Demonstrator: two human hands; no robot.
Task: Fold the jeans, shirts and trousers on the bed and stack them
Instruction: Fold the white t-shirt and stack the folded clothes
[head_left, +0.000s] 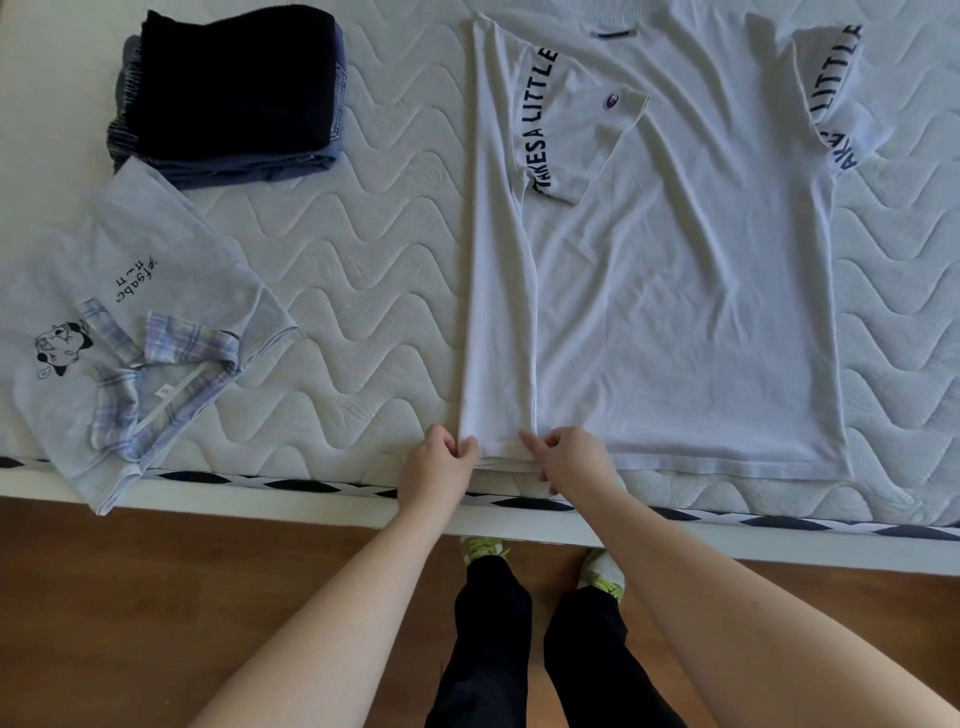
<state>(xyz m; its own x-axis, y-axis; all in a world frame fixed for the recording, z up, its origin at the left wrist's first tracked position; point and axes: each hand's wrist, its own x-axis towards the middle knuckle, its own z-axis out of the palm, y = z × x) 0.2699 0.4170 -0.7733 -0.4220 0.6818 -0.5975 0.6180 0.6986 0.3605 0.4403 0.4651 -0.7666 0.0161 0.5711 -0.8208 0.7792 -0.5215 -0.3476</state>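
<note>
- Left hand (441, 462) pinches the outer corner of the folded-in panel at the hem of the white T-shirt (675, 291); right hand (566, 460) pinches the inner corner of the same panel, just beside it.
- Keep both pinches level with the hem; pull gently toward the bed edge to flatten the panel.
- Align the long fold parallel to the shirt's side seam; left sleeve (576, 135) already lies turned in over the chest.
- Next, likely: mirror the fold on the right side, where the right sleeve (831, 88) lies spread outward.
- Shirt lies flat on the mattress (353, 249), hem near the bed edge.
- Folded dark stack (228, 93) sits far left; unfolded pale-blue shirt (130, 322) lies near it, one corner overhanging the edge.
</note>
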